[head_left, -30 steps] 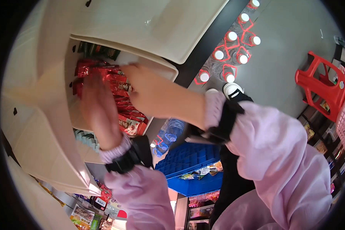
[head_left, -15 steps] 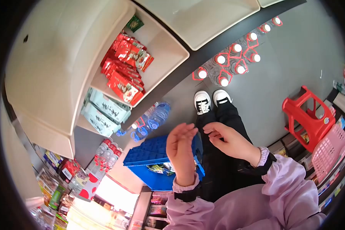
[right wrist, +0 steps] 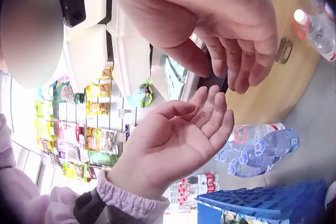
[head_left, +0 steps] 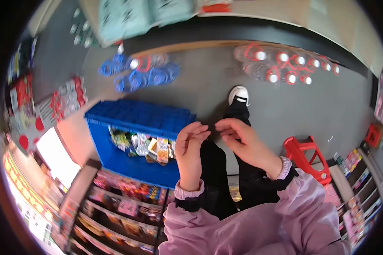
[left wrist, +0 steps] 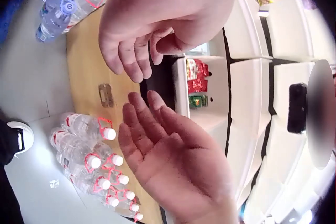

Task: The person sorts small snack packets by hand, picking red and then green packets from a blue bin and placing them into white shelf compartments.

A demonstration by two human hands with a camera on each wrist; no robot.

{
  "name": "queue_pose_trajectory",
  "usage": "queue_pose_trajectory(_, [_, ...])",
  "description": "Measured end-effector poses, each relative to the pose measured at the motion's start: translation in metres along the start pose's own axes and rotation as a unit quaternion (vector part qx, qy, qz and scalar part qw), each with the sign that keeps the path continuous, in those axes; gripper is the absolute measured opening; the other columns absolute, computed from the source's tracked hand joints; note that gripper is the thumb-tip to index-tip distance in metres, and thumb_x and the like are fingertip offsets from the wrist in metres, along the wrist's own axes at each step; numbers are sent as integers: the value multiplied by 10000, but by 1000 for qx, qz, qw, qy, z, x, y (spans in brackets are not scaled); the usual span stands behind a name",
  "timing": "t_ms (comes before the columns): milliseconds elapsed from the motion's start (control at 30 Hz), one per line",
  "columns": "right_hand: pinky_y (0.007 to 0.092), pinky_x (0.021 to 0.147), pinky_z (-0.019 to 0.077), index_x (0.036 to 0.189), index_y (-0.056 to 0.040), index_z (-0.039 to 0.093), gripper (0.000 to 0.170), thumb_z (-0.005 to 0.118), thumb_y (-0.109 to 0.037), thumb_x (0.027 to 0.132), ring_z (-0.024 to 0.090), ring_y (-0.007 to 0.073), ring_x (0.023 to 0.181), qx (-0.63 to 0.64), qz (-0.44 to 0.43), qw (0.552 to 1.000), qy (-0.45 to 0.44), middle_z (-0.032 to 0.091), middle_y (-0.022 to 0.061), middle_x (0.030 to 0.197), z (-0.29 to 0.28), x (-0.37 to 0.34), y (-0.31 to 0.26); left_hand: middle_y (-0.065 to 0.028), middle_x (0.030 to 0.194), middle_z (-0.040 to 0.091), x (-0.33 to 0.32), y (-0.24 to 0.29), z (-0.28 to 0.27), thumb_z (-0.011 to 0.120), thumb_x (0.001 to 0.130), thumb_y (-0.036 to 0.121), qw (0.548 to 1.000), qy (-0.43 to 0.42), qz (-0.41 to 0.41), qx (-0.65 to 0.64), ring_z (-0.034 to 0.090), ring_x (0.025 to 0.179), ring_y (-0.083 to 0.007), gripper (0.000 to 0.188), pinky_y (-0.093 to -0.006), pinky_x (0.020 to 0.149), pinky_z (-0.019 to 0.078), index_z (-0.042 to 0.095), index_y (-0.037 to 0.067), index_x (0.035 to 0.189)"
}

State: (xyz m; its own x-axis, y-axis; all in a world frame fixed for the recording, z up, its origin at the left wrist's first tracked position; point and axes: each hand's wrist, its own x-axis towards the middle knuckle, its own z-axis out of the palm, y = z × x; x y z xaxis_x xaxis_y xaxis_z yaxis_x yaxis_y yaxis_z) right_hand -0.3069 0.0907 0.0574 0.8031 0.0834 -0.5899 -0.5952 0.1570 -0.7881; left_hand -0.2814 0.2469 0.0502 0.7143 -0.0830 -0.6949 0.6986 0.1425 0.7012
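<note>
Both hands hover in front of the body, holding nothing, fingers loosely bent and fingertips pointing toward each other with a small gap. The left hand [head_left: 190, 157] overlaps the right end of a blue crate [head_left: 101, 146] in the head view. Above the dark trousers is the right hand [head_left: 249, 146]. Inside the crate lie mixed snack packets [head_left: 162, 149], its lid [head_left: 136, 115] standing along the far side. Behind the hands in the left wrist view, red packets [left wrist: 197, 83] and a green packet [left wrist: 198, 101] sit in a cream bin [left wrist: 218, 116].
Bottles with white caps [head_left: 290, 70] stand on the floor at right, blue bottles [head_left: 151, 76] further left. Pale blue packs [head_left: 125, 19] show at the top edge. A red stool [head_left: 306, 155] stands at right; snack shelves [head_left: 119, 208] lie below the crate.
Both hands have left the red packets in the bin and drawn back before the body, empty. The head view has swung from the bin to the floor and the crate.
</note>
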Motion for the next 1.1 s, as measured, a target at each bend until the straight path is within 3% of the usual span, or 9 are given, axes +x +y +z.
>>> queue_pose_trajectory(333, [283, 749, 453, 1050, -8, 490, 232, 481, -46, 821, 568, 193, 866, -161, 57, 973, -155, 555, 112, 1007, 178, 8, 84, -132, 974, 570, -61, -94, -227, 404, 844, 39, 973, 172, -87, -126, 566, 833, -171, 247, -271, 769, 448, 482, -27, 1068])
queue_pose_trajectory(500, [323, 781, 443, 1046, -2, 491, 271, 507, -73, 785, 566, 241, 881, -344, 26, 899, -268, 559, 145, 982, 278, 24, 158, -114, 929, 589, -77, -163, -336, 434, 821, 74, 954, 240, -155, -95, 582, 794, -163, 263, -247, 681, 464, 480, -16, 1064])
queue_pose_trajectory(567, [354, 780, 441, 1025, 0, 496, 275, 516, -95, 767, 561, 289, 880, -424, -25, 855, -298, 559, 170, 966, 298, 49, 207, -112, 927, 588, -72, -179, -354, 432, 818, 81, 948, 244, -161, -129, 580, 793, -164, 263, -247, 684, 465, 481, -14, 1058])
queue_pose_trajectory(600, [429, 724, 435, 919, 20, 508, 229, 480, -108, 732, 536, 386, 798, -443, -87, 856, -250, 557, 222, 832, 304, 62, 231, -111, 926, 587, -68, -187, -361, 432, 817, 85, 945, 244, -164, -145, 580, 792, -165, 263, -248, 685, 466, 482, -13, 1056])
queue_pose_trajectory(700, [442, 711, 449, 890, 37, 495, 193, 484, -96, 751, 568, 386, 811, -559, 7, 810, -178, 572, 260, 879, 305, 117, 265, -117, 936, 580, -43, -204, -372, 422, 821, 95, 940, 253, -139, -183, 575, 795, -171, 264, -264, 693, 472, 473, -10, 1058])
queue_pose_trajectory(733, [438, 728, 456, 899, 39, 496, 200, 506, -96, 752, 572, 385, 820, -585, -3, 801, -131, 578, 255, 871, 296, 131, 283, -117, 936, 578, -32, -208, -374, 420, 822, 95, 937, 258, -129, -197, 574, 796, -171, 264, -268, 694, 473, 471, -9, 1059])
queue_pose_trajectory(833, [389, 807, 444, 914, 18, 499, 209, 525, -80, 732, 536, 346, 958, -692, 9, 708, -138, 547, 228, 981, 287, 172, 306, -98, 895, 587, 0, -229, -373, 435, 811, 106, 937, 241, -102, -232, 570, 771, -156, 266, -256, 675, 453, 481, -4, 1049])
queue_pose_trajectory(933, [392, 830, 424, 944, 32, 493, 269, 537, -67, 698, 525, 356, 960, -718, -97, 657, -209, 529, 230, 1003, 279, 203, 330, -101, 926, 572, 28, -248, -367, 422, 836, 129, 945, 200, -126, -225, 564, 810, -173, 260, -281, 727, 455, 468, 7, 1060])
queue_pose_trajectory(1100, [411, 796, 450, 906, 29, 535, 253, 540, -47, 664, 550, 382, 913, -698, -93, 662, -256, 551, 243, 980, 274, 229, 364, -99, 939, 570, 51, -274, -350, 444, 819, 133, 947, 160, -165, -226, 568, 832, -187, 248, -285, 708, 453, 488, 39, 1044])
